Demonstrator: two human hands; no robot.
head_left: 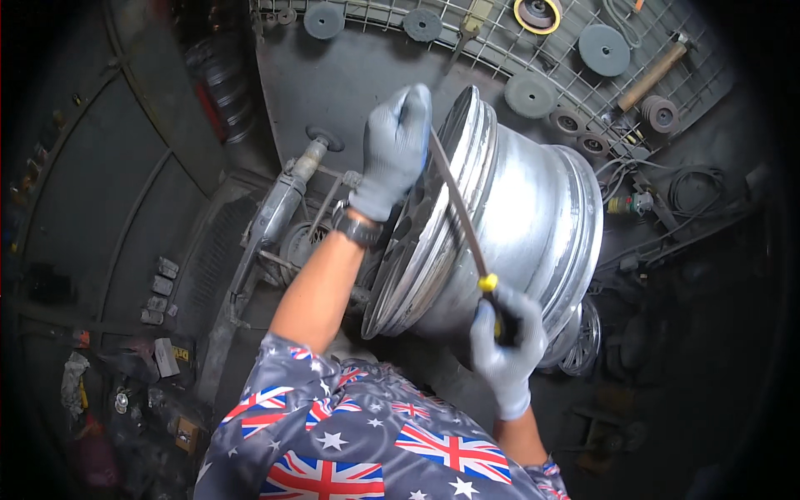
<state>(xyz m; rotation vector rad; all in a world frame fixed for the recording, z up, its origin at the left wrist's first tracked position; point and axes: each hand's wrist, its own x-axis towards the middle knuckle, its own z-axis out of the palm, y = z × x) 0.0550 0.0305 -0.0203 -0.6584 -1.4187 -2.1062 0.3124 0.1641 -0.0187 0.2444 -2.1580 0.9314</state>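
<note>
Pointing to eleven o'clock across the wheel [529, 192], the file [457, 200] is being gripped by curled fingers [527, 317], of the right hand [510, 342] at its handle [489, 284] and the left hand [395, 146] at its far end.

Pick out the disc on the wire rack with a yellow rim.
It's the disc at the picture's top edge, up and left of the wooden-handled hammer; none of the other discs shows a yellow rim.
</note>
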